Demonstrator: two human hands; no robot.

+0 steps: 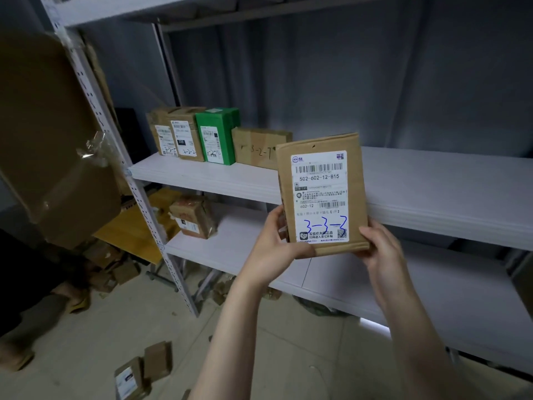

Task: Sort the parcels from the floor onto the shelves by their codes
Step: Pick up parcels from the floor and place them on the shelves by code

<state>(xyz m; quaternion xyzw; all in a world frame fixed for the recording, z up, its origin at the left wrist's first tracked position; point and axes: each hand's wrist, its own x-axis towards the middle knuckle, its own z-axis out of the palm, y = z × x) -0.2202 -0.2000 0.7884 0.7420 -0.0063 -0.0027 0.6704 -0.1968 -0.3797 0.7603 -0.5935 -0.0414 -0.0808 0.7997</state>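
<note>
- My left grip [272, 241] and right grip [380, 246] pinch the lower corners of a brown parcel [321, 194], held upright before the middle shelf [447, 192].
- Its handwritten code reads 3-3-3 (the last digit is loosely drawn).
- The row of boxes [202, 137] there is marked 3-2, so I judge this one belongs on the lower shelf [219, 249], label outward.

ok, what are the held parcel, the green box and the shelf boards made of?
Flat brown parcel: looks like matte kraft cardboard, with folded edge creases; white paper label stuck on.
Green upright box: probably printed cardboard; smooth, uniform colour, sharp folds.
White shelf boards: smooth, matte, layered front edge; painted metal or laminate, can't tell.
</note>
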